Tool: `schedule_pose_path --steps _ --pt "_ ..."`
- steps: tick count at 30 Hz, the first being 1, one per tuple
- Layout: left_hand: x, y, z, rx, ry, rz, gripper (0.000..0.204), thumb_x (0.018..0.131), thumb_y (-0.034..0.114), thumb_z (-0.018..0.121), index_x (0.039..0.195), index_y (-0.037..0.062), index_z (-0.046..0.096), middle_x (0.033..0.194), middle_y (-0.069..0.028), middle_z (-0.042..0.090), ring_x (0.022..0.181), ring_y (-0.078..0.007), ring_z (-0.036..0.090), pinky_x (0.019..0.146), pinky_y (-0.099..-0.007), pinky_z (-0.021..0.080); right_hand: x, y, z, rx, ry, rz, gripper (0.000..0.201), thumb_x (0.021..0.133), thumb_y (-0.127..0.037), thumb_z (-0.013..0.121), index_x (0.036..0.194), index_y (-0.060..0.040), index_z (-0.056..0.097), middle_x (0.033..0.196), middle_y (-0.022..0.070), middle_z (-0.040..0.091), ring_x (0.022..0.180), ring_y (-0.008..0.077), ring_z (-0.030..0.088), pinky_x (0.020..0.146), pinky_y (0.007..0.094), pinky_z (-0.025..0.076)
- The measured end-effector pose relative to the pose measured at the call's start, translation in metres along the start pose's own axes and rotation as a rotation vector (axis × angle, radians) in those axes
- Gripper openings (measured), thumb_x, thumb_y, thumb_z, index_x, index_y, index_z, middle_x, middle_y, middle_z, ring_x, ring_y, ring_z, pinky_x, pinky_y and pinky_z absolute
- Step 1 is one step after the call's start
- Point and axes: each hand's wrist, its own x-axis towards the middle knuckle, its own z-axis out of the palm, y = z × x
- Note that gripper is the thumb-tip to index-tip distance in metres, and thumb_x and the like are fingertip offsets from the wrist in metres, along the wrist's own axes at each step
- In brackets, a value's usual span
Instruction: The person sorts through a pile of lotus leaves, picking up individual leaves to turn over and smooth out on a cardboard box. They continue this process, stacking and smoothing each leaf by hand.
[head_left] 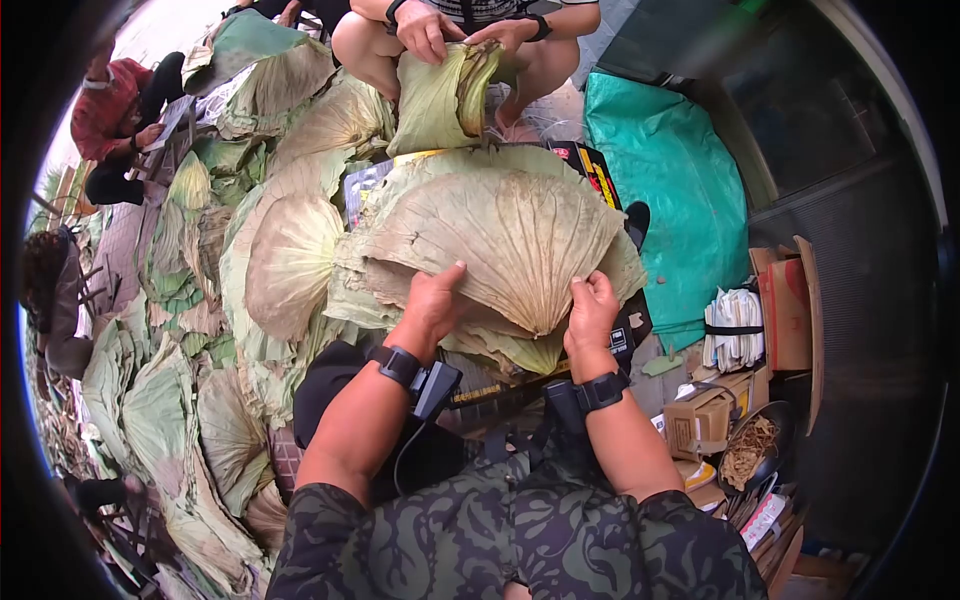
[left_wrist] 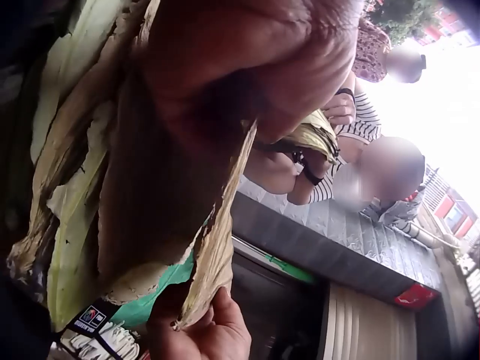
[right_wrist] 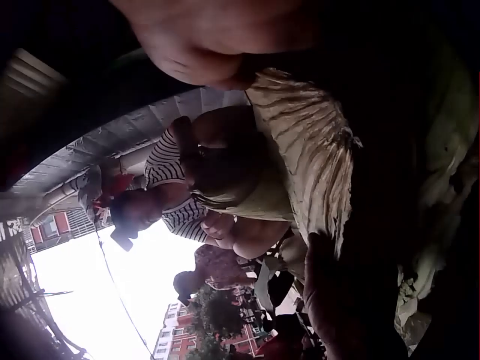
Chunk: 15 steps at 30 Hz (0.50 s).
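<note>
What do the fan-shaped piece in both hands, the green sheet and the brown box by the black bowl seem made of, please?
The fan-shaped piece looks like matte dried leaf: ribs spread from one point. The green sheet seems to be glossy plastic, perhaps tarpaulin, judging by its sheen and creases. The brown box looks like matte cardboard, with flat sides and taping.
</note>
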Motion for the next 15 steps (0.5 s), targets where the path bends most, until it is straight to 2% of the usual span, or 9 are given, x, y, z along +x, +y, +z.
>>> schedule_pose_path --steps 4,6,7,8,10,11,12,14,15 --pt "0.009 -0.003 -0.004 0.028 0.193 0.014 0.026 0.084 0.008 0.055 0.107 -0.0033 0.049 0.100 -0.0137 0.058 0.088 -0.0285 0.059 0.075 -0.0469 0.051 0.017 0.015 -0.014 -0.079 0.041 0.232 0.030 0.080 -0.001 0.054 0.107 0.0085 0.048 0.097 0.0123 0.058 0.087 0.0172 0.055 0.079 0.0273 0.042" --pt "0.010 -0.004 -0.005 0.184 0.254 -0.019 0.027 0.084 0.011 0.056 0.107 -0.0024 0.050 0.100 -0.0130 0.059 0.085 -0.0267 0.060 0.072 -0.0446 0.053 0.017 0.022 -0.016 -0.331 0.203 -0.030 0.041 0.079 -0.003 0.055 0.117 0.0061 0.043 0.109 0.0176 0.054 0.095 0.0239 0.054 0.083 0.0319 0.042" --pt "0.008 -0.004 -0.003 0.181 0.260 -0.022 0.027 0.084 0.011 0.056 0.107 -0.0024 0.050 0.100 -0.0130 0.059 0.085 -0.0267 0.060 0.072 -0.0446 0.053 0.015 0.020 -0.017 -0.600 0.153 -0.212 0.051 0.079 -0.009 0.057 0.124 0.0030 0.037 0.125 0.0203 0.044 0.105 0.0269 0.050 0.088 0.0353 0.040" --pt "0.007 -0.003 -0.001 0.183 0.230 -0.012 0.027 0.084 0.011 0.057 0.106 -0.0023 0.051 0.099 -0.0128 0.059 0.084 -0.0256 0.061 0.070 -0.0425 0.053 0.012 0.020 -0.017 -0.603 0.147 -0.208 0.051 0.079 -0.009 0.057 0.124 0.0030 0.037 0.125 0.0203 0.044 0.105 0.0269 0.050 0.088 0.0353 0.040" --pt "0.004 -0.001 0.002 0.182 0.219 0.003 0.026 0.084 0.012 0.057 0.105 -0.0021 0.052 0.099 -0.0126 0.060 0.083 -0.0246 0.061 0.068 -0.0403 0.053 -0.009 -0.002 0.005 -1.050 -0.154 -0.743 0.059 0.076 -0.012 0.060 0.127 0.0021 0.035 0.127 0.0216 0.040 0.117 0.0341 0.039 0.100 0.0412 0.029" --pt "0.005 -0.001 0.003 0.236 0.245 0.017 0.026 0.084 0.013 0.057 0.104 -0.0018 0.053 0.097 -0.0123 0.060 0.081 -0.0235 0.061 0.066 -0.0383 0.053 -0.015 0.000 0.011 -1.125 -0.285 -0.702 0.061 0.078 -0.022 0.060 0.131 -0.0049 0.035 0.132 0.0221 0.034 0.125 0.0404 0.026 0.104 0.0455 0.020" --pt "0.004 -0.001 0.004 0.291 0.267 0.032 0.025 0.084 0.013 0.058 0.103 -0.0016 0.054 0.095 -0.0121 0.061 0.079 -0.0225 0.061 0.064 -0.0362 0.053 -0.019 0.005 0.015 -1.122 -0.292 -0.701 0.061 0.078 -0.022 0.060 0.131 -0.0049 0.035 0.132 0.0221 0.034 0.125 0.0404 0.026 0.104 0.0455 0.020" --pt "0.019 -0.014 -0.011 0.239 0.227 0.122 0.022 0.083 0.014 0.058 0.100 0.0004 0.055 0.091 -0.0108 0.062 0.075 -0.0210 0.061 0.060 -0.0340 0.052 -0.021 0.018 0.018 -1.464 -0.565 -0.321 0.059 0.080 -0.038 0.054 0.131 -0.0153 0.037 0.138 0.0194 0.028 0.127 0.0432 0.021 0.103 0.0528 0.016" --pt "0.022 -0.012 -0.014 0.232 0.242 0.271 0.019 0.083 0.013 0.058 0.098 0.0016 0.055 0.089 -0.0092 0.062 0.071 -0.0194 0.060 0.057 -0.0326 0.051 -0.023 0.022 0.017 -1.441 -0.601 -0.269 0.058 0.081 -0.043 0.051 0.131 -0.0184 0.038 0.140 0.0195 0.025 0.128 0.0441 0.018 0.103 0.0551 0.014"
